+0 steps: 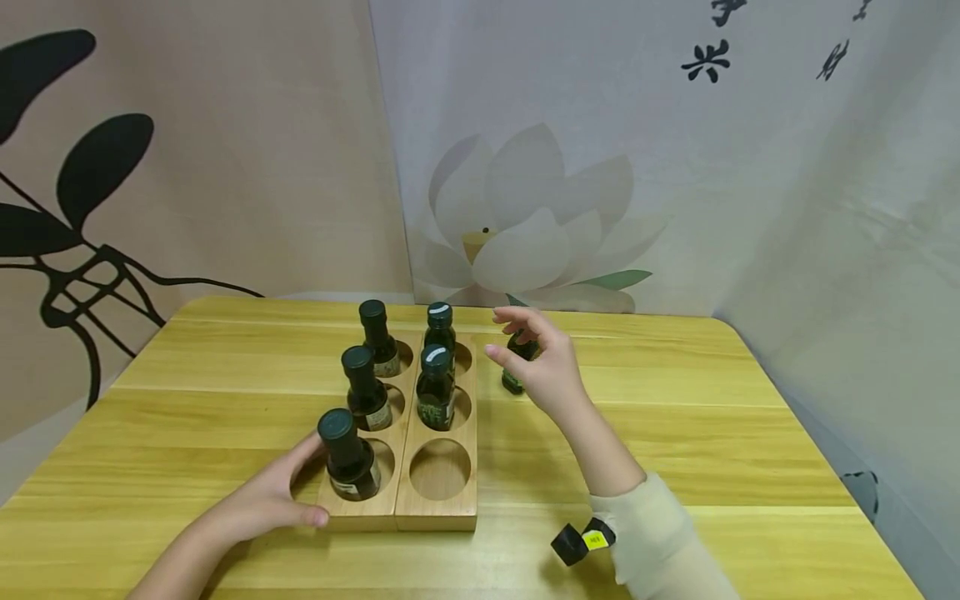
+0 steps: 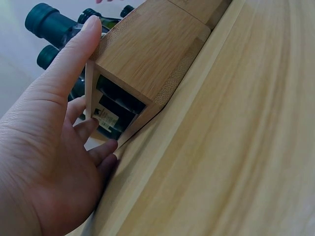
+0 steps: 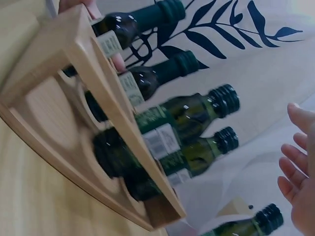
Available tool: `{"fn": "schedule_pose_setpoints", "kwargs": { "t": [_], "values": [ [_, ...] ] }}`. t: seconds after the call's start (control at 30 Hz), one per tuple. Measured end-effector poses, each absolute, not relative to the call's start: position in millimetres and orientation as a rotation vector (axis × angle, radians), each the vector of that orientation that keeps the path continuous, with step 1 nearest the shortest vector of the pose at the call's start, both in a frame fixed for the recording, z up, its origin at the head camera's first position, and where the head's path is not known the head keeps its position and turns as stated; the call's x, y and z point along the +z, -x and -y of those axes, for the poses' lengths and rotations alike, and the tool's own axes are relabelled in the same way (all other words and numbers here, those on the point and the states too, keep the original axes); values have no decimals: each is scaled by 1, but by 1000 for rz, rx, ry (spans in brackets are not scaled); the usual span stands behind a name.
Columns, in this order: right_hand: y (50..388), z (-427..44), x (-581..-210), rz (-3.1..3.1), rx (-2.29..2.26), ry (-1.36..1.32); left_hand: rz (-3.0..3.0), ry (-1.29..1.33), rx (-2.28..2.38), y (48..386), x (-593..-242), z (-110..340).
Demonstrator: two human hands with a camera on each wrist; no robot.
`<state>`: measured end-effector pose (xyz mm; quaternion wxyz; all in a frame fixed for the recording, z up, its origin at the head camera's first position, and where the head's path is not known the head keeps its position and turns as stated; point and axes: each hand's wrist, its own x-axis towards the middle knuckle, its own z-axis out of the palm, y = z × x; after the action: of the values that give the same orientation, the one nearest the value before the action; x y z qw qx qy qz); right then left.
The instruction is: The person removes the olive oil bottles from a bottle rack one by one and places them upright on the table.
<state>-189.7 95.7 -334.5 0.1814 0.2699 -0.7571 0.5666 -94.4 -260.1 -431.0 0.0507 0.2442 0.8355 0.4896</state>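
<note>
A wooden bottle rack (image 1: 474, 450), made of two sections side by side, stands on the table. Its left section holds three dark bottles with long-necked tops, the nearest bottle (image 1: 352, 467) at the front. Two green glass bottles (image 1: 436, 400) stand in the right section's back and middle holes; its front hole (image 1: 440, 469) is bare. My left hand (image 1: 266, 496) holds the rack's front left corner, thumb at the front, fingers at the open side. Fingers spread, my right hand (image 1: 543, 358) hovers before another green bottle (image 1: 513, 383) on the table, which it partly hides.
The wooden table (image 1: 675, 417) reaches a curtain-like backdrop (image 1: 525, 83) printed with a lotus and dark leaves. A small black device (image 1: 570, 545) with a yellow label sits at my right sleeve (image 1: 652, 533).
</note>
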Motion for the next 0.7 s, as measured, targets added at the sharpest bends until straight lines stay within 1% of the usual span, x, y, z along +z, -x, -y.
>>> {"fn": "schedule_pose_setpoints", "kwargs": {
  "t": [0.4, 0.7],
  "values": [
    [183, -67, -350, 2141, 1658, -840, -2540, -745, 1494, 95, -431, 260],
    [162, -50, -331, 2201, 1780, -807, -2534, -748, 1505, 95, -432, 260]
  ]
}}
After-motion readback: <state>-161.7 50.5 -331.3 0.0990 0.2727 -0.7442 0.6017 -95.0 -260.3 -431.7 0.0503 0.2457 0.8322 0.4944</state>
